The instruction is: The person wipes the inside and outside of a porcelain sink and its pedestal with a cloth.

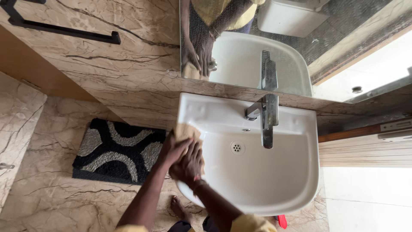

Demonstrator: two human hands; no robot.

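Note:
A tan cloth (187,131) lies on the left rim of a white washbasin (296,189). My left hand (171,149) presses on the cloth from the left, fingers wrapped over it. Beside and partly over the left hand, my right hand (189,165) also holds the cloth against the rim; a thin band sits on its wrist. A chrome tap (267,124) stands at the back of the basin, and a round overflow grille (237,148) is set in the bowl's back wall.
Above the basin, a mirror (274,64) reflects the hands and the tap. A black mat with grey waves (116,150) lies on the marble floor at left. A black bar (64,30) is fixed to the wall. Wooden cabinet fronts (365,150) are at right. My bare foot (178,208) stands below the basin.

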